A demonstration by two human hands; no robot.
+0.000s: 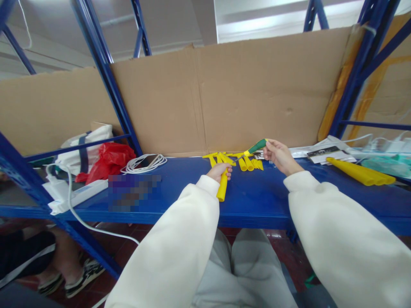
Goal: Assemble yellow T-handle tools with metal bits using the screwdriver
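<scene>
Left hand [220,172]: fingers curled round a yellow, smooth, tapered tube [222,191], wide end down, just above the front part of a blue metal shelf [257,196]. Right hand [279,156]: thumb and fingers pinching the rear end of a slim tool with a green-and-yellow handle [257,146]; its thin shaft slants down toward the left hand. Contact between shaft tip and tube: cannot tell.

Just beyond the hands, a group of short yellow tapered pieces [246,164] lies on the shelf. Well to the right, longer yellow cones [359,172] lie side by side near a flat white packet with a black panel [330,155]. Left side: coiled white cable [144,164], crumpled red plastic bag [111,161], white power strip [81,196]. Brown cardboard sheet [257,94] stands upright behind.
</scene>
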